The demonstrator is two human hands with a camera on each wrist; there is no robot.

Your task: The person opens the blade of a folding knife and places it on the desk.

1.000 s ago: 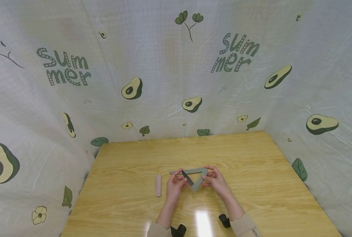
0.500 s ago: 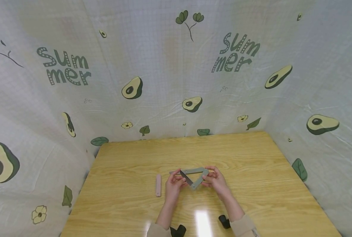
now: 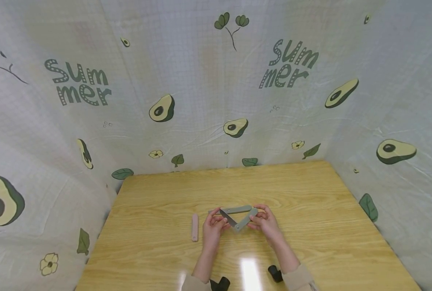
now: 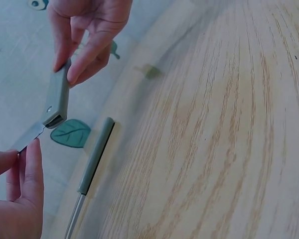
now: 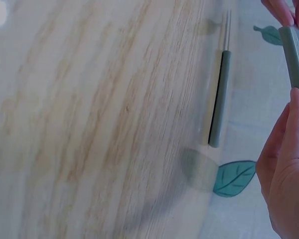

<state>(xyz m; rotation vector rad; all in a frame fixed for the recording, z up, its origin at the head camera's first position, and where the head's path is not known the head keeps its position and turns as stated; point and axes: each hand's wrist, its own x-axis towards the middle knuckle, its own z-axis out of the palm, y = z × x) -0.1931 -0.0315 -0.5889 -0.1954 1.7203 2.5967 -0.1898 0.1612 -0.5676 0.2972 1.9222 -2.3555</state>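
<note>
Between the two hands, above the table, is a partly unfolded folding knife with a grey-green handle (image 3: 246,219) and a metal blade (image 3: 228,217). My left hand (image 3: 212,230) pinches the blade between thumb and fingers. On the other side, my right hand (image 3: 268,225) grips the handle near its end; handle and blade meet at a low V. In the left wrist view the pivot end (image 4: 54,113) shows a rivet and a dark slot. Behind the hands a second grey-green handle (image 3: 240,209) lies on the table, its thin metal part (image 5: 226,30) stretched out leftward.
A slim pink folded piece (image 3: 195,227) with a rivet lies left of my left hand. Two black objects (image 3: 221,283) (image 3: 275,273) are near the forearms at the front. A printed cloth (image 3: 194,133) hangs behind and beside the wooden table (image 3: 157,198).
The V between blade and handle has widened slightly as the handle tilted flatter. Its right end has shifted a little rightward, and my left hand slightly leftward. Both hands keep their hold.
</note>
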